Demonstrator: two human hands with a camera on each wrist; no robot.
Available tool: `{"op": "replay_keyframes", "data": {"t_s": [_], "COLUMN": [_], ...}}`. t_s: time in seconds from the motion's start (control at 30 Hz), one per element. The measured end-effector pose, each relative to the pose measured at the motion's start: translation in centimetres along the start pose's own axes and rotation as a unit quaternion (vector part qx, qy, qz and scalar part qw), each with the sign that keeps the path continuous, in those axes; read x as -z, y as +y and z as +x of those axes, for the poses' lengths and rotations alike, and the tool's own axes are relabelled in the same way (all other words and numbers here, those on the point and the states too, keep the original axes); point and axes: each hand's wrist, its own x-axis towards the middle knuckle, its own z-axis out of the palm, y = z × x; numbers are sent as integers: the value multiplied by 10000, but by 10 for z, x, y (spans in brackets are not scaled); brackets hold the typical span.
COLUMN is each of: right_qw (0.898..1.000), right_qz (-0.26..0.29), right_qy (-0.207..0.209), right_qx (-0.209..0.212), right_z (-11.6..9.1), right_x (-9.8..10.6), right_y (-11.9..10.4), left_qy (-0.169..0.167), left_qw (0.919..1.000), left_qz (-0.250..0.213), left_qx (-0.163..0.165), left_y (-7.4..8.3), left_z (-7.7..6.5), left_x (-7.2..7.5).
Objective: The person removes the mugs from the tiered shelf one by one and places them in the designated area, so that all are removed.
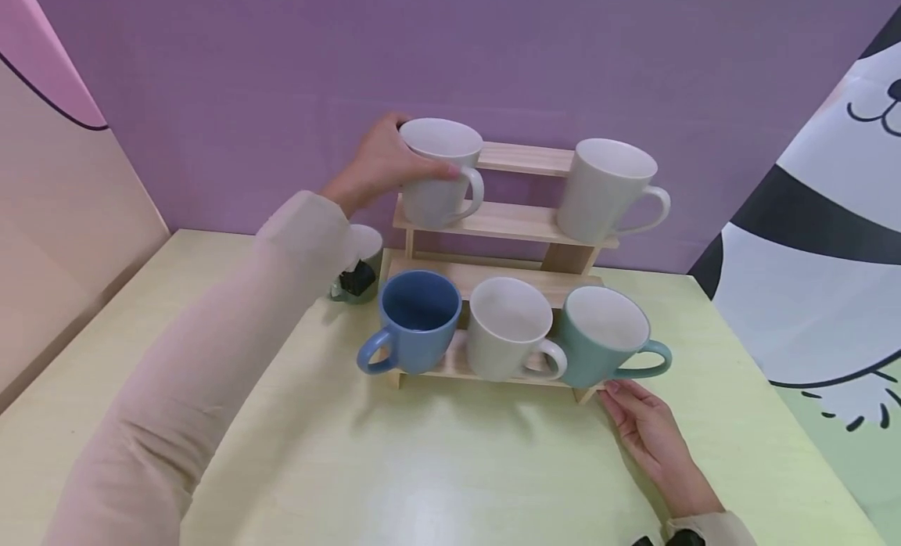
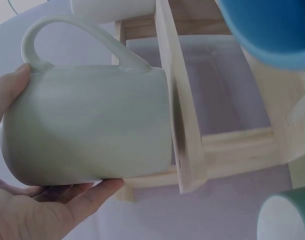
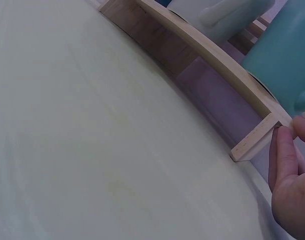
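My left hand (image 1: 383, 159) grips a white mug (image 1: 429, 198) at the left end of an upper shelf, thumb near its handle. In the left wrist view, that mug's base (image 2: 165, 120) meets the shelf's wood; whether it bears its full weight cannot be told. My right hand (image 1: 651, 432) pinches the front right corner of the tiered wooden rack (image 1: 517, 217), below a teal mug (image 1: 580, 346). Beside that mug on the lowest tier stand a white mug (image 1: 493, 343) and a blue mug (image 1: 422, 346). Another white mug (image 1: 598, 198) stands at the upper right.
A green-and-white mug (image 1: 369, 245) stands on the table left of the rack, partly hidden by my left sleeve (image 1: 211, 358). Close behind the rack rises a purple wall (image 1: 281, 100). The pale tabletop (image 1: 394, 468) stretches in front.
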Motion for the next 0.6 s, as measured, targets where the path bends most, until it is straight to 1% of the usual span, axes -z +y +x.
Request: {"op": "replay_keyframes", "data": {"t_s": [0.27,0.5,0.6], "right_qw": [10000,9998,9997], "right_qz": [-27,42,21], "right_qy": [66,172,216], "right_qx": [-14,-67,-77], "right_z": [1,1,0], "right_x": [1,2,2], "right_y": [-1,-2,-1], "left_qy": [201,247,297], "left_qw": [9998,9994,9991], "left_qz": [-52,-79,-107], "left_qx": [63,243,272], "left_y": [-8,-15,-18], "left_z": [-5,-8,-11], "left_x": [16,27,32]}}
